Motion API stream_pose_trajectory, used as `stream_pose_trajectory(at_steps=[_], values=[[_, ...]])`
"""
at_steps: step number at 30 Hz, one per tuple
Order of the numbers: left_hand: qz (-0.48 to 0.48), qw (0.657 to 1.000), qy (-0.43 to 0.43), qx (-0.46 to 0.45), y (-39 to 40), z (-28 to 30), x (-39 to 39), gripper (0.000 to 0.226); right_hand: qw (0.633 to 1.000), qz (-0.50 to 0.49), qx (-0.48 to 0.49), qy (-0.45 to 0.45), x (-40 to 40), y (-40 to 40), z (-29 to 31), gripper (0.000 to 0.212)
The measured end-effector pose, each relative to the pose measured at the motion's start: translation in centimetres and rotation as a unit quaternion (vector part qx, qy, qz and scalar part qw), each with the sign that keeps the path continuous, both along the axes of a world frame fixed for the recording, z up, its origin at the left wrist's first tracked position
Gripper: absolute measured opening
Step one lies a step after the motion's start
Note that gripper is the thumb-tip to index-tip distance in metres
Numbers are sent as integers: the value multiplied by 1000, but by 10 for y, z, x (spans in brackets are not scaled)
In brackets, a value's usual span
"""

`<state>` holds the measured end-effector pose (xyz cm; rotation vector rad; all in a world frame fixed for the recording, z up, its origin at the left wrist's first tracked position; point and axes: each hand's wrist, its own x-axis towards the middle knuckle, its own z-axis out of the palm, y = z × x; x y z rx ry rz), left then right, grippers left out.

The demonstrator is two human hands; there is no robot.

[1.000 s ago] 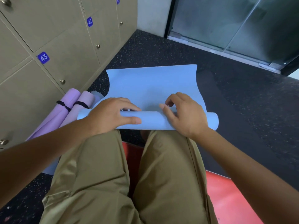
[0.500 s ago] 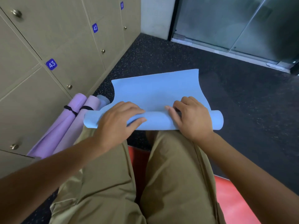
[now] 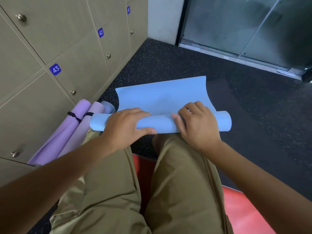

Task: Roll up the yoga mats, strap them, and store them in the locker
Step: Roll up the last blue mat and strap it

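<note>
rolling the blue mat [image 3: 162,95]
both hands [image 3: 128,125] gripped the roll, axis 9-to-3; flat remainder lay toward 12.

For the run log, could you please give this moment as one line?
rolling blue mat | left hand, right hand grip roll | part unrolled

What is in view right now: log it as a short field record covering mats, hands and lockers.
mat in work: blue mat, partly rolled across the person's knees, flat part reaching away over the dark floor
left hand: gripping the roll, fingers curled over its top
right hand: gripping the roll nearer its right end
finished mats: two purple rolled mats leaning against the lockers, each with a black strap
lockers: doors shut, labels 41, 42, 43 readable
seat: red, partly visible under the legs
</note>
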<state>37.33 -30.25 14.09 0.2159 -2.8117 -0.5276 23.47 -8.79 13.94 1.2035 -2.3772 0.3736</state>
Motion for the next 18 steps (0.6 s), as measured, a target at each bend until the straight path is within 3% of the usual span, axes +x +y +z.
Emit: stream_pose_trajectory(at_steps=[5, 10, 14, 18], values=[[-17, 993, -100, 62, -15, 6, -17, 66, 999, -1, 37, 35, -3, 7, -7, 58], [-18, 989, -135, 62, -22, 10, -27, 72, 999, -15, 26, 29, -13, -4, -9, 62], [-29, 995, -68, -70, -22, 5, -21, 84, 999, -24, 30, -7, -20, -14, -10, 62], [-19, 978, 13, -210, -25, -15, -11, 93, 995, -40, 53, -80, -26, -22, -3, 69]])
